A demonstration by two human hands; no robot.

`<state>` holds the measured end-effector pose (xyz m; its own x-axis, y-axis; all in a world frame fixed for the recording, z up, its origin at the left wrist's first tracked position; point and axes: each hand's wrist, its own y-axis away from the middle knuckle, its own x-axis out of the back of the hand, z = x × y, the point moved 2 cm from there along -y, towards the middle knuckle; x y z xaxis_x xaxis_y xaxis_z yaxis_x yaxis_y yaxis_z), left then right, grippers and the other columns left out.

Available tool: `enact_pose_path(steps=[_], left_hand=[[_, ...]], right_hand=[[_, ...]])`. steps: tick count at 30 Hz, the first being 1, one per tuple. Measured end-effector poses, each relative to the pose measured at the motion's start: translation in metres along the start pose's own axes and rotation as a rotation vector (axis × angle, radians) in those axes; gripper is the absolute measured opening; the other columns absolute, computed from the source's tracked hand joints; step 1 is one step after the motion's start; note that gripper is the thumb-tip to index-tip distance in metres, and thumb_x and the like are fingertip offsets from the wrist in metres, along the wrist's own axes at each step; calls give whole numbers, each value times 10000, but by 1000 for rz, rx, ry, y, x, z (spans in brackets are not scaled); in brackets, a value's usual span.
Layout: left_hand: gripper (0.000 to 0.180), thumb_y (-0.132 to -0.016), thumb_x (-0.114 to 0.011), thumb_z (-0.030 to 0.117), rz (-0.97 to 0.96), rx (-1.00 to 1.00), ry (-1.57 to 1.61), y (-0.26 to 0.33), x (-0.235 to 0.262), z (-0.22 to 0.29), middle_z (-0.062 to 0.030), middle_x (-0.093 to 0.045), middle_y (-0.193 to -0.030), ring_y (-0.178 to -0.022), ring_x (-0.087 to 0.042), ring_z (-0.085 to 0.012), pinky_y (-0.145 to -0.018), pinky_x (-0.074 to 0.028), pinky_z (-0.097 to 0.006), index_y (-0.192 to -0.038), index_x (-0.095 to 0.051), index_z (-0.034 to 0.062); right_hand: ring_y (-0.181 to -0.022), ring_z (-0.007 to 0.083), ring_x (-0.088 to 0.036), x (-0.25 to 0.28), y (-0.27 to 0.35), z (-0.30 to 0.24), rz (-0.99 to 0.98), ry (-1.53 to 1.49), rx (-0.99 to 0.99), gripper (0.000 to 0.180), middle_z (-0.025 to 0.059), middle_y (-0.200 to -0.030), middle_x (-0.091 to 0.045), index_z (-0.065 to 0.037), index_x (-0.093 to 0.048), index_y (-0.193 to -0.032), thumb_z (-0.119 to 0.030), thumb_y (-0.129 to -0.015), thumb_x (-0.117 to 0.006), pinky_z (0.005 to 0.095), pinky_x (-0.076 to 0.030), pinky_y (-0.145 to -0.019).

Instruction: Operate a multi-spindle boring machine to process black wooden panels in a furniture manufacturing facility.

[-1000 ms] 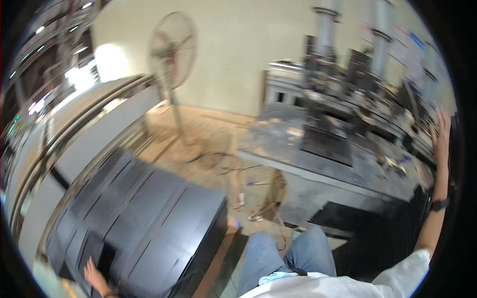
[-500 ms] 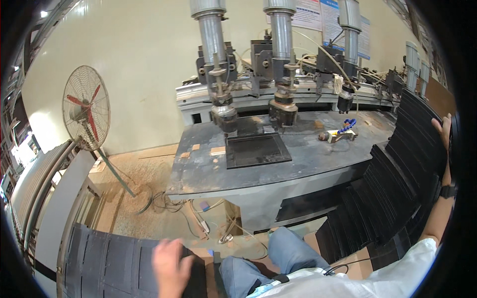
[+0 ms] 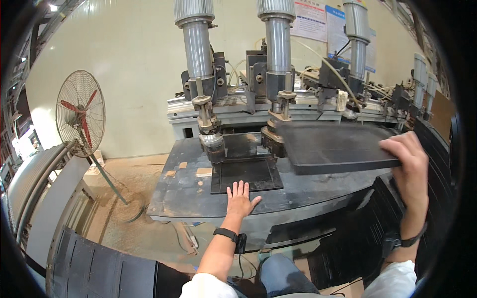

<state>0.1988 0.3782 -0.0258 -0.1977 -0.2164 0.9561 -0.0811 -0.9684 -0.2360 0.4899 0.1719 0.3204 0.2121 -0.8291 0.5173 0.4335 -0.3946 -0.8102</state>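
Note:
My left hand (image 3: pixel 242 199) lies with fingers spread at the near edge of a flat black panel (image 3: pixel 248 175) on the machine table (image 3: pixel 174 198). In my right hand (image 3: pixel 410 156) is a second black panel (image 3: pixel 338 144) with a raised rim, gripped by its right end and held above the table's right part, slightly blurred. Two spindle heads, one left (image 3: pixel 213 147) and one right (image 3: pixel 273 136), come down around the panel on the table, hiding part of it. I cannot tell whether they touch it.
A stack of black panels (image 3: pixel 372 233) rises at my right, and another stack (image 3: pixel 104 263) stands low at the left. A caged fan (image 3: pixel 80 113) with red blades is at the far left. Wood scraps (image 3: pixel 203 172) lie on the table; cables and sawdust cover the floor.
My left hand has moved from the left stack to the panel on the table. My right hand has brought a black panel from the right stack over the table.

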Motion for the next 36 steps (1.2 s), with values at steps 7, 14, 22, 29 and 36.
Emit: enact_pose_path(steps=[7,14,22,29,36], left_hand=[[824,-873,-396,675,17,-36,11,-7,9,14,-141,-439,-1364,-1288,-354,-304,-1102,-176,-525,-1379,-419,25],[867,-867,-359,698,7,21,6,-8,7,9,-156,-315,-1479,-1388,-223,-336,-1140,-116,-521,-1425,-366,35],[697,-732,-651,563,212,-214,3,58,52,26,-94,-507,-1074,-1029,-471,-277,-922,-353,-434,-1212,-554,67],[402,-731,-629,187,309,-308,-109,244,96,-22,-24,-527,-897,-877,-540,-198,-777,-438,-313,-1132,-623,168],[388,-721,-637,111,391,80,-419,447,185,-97,1,-535,-862,-824,-550,-183,-681,-459,-308,-1103,-662,171]], right_hand=[[-821,255,-605,-150,21,-14,-227,-368,39,347,38,-879,-652,-117,-640,-944,-24,-620,-725,363,-512,-705],[-830,255,-625,-212,48,-23,-256,-420,-54,364,35,-888,-645,-140,-629,-990,-53,-650,-725,373,-510,-693],[-850,244,-639,-264,61,-43,-361,-367,-4,318,33,-918,-659,-159,-636,-1016,-83,-710,-677,376,-516,-695],[-1147,287,-536,-364,93,-83,-457,-483,100,441,111,-1205,-589,-74,-585,-1168,-226,-763,-675,394,-440,-958],[-1253,303,-462,-428,111,-63,-567,-616,61,490,138,-1333,-523,-42,-526,-1292,-102,-819,-640,375,-360,-1055]])
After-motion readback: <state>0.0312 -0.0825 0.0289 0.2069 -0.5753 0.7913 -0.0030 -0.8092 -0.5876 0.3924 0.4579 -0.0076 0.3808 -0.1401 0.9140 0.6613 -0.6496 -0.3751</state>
